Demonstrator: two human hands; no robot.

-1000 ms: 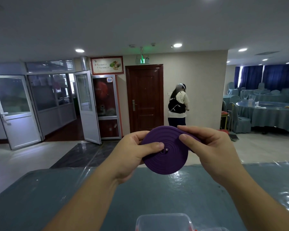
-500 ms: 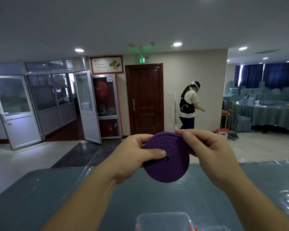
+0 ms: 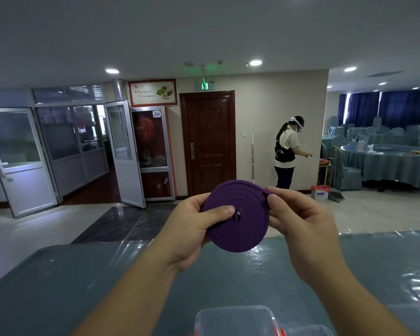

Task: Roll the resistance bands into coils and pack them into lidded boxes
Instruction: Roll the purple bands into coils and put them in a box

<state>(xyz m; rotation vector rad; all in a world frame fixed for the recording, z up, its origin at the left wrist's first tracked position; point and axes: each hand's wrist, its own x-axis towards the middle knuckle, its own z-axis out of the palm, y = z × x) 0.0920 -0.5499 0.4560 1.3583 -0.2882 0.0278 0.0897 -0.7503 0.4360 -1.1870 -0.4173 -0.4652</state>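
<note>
Since the earlier frame the purple band (image 3: 237, 220) has been wound further: its loose tail is drawn in to the coil's upper right edge, and the person in the background has stepped to the right. Judged from this, rolling is nearly complete and packing comes next.

The left hand (image 3: 194, 229) grips the coil from its left side, thumb pressed on the face beside the centre hole. One band is in view, held upright between both hands, above the desk (image 3: 58, 287). The right hand (image 3: 298, 224) pinches the band's end against the coil's rim. Below the hands, one clear box (image 3: 233, 320) with orange clips sits on the desk; a second clear piece beside it cannot be identified.
</note>
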